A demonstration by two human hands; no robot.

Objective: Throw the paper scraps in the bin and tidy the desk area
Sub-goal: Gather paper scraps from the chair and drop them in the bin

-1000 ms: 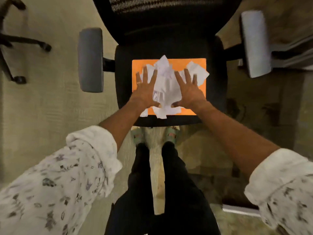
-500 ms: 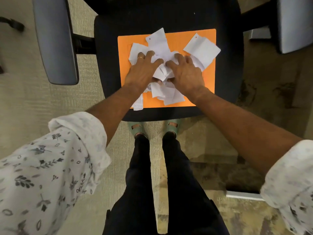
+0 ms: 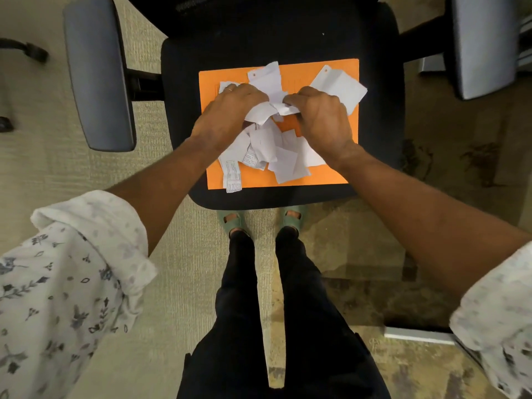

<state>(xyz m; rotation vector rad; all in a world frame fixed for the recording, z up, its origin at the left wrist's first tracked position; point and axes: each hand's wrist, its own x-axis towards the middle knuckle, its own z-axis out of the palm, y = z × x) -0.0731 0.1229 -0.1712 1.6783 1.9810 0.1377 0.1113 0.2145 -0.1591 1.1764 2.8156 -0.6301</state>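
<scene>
Several white paper scraps (image 3: 269,151) lie heaped on an orange folder (image 3: 331,174), which rests flat on a black office chair seat (image 3: 374,82). My left hand (image 3: 230,110) and my right hand (image 3: 319,116) curl inward from either side and bunch the upper scraps between them. Both hands grip crumpled paper at the middle of the heap. A larger torn sheet (image 3: 342,84) with a punched hole sticks out behind my right hand. A printed strip (image 3: 232,175) hangs over the folder's near edge. No bin is in view.
The chair has grey armrests at the left (image 3: 98,73) and right (image 3: 483,44). My legs and green sandals (image 3: 234,221) stand just in front of the seat on carpet. Another chair's caster base (image 3: 26,50) shows at the far left.
My hands went from lying flat on the heap to curling shut and gathering scraps between them. The view has come closer to the chair seat.
</scene>
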